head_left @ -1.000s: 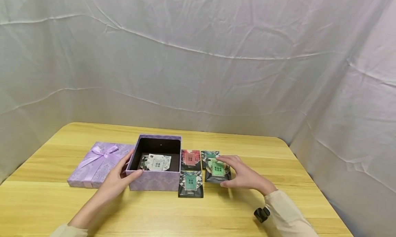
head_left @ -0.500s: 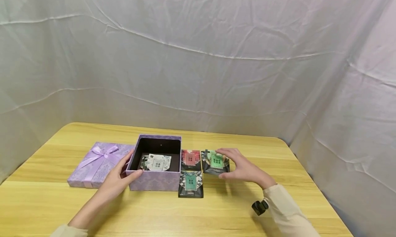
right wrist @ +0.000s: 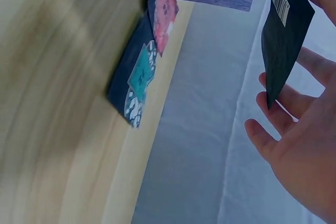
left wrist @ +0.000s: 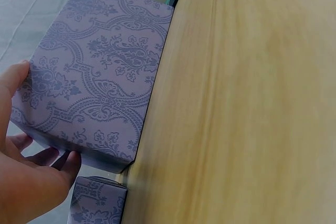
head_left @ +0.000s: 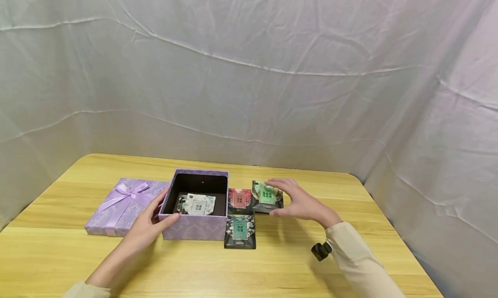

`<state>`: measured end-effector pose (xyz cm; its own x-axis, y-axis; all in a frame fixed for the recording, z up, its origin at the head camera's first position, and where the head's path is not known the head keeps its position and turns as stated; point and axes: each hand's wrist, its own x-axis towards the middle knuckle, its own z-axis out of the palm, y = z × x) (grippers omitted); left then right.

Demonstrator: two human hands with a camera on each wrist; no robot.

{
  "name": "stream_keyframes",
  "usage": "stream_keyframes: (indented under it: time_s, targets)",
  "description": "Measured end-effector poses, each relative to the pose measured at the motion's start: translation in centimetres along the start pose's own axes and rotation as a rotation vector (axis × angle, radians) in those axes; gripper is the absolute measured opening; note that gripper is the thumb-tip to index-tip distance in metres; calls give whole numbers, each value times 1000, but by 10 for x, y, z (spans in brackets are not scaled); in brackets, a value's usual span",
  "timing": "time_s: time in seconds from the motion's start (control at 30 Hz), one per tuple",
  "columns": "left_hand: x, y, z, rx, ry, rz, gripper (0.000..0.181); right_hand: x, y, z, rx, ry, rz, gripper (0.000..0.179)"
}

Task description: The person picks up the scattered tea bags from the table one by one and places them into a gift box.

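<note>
In the head view my left hand (head_left: 149, 222) grips the near left corner of an open purple patterned gift box (head_left: 194, 227). The left wrist view shows the thumb at the box's edge and the other fingers along its side. Inside the box lie a white tea sachet (head_left: 199, 204) and a darker one partly under it. My right hand (head_left: 301, 205) pinches a green and black tea sachet (head_left: 266, 196), raised off the table; its dark back (right wrist: 286, 40) faces the right wrist camera. Beneath it rests a teal-labelled sachet (right wrist: 139, 74), hidden in the head view.
Against the box's right side lie a red sachet (head_left: 239, 199) and, nearer me, another teal-labelled sachet (head_left: 240, 231). The purple lid (head_left: 113, 207) with its ribbon bow sits left of the box. A pale curtain (head_left: 249, 94) hangs behind the wooden table (head_left: 218, 272).
My right hand has lifted the green sachet and carried it leftward and away from me, covering the teal sachet behind it. The left hand and box have stayed put.
</note>
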<state>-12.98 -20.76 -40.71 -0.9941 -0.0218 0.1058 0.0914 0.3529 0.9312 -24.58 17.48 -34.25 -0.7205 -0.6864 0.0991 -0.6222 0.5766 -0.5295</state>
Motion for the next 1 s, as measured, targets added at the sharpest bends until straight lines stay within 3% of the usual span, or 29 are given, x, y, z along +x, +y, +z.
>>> stream_keyframes:
  time_s: [0.47,1.0]
  targets:
    - [-1,1,0,-5,-2,-1,78,22,-13,-6,-27,-45,-41,80]
    - [0,0,0,-5,10,19,78,56,-36,-5,-84,-163,-78,77]
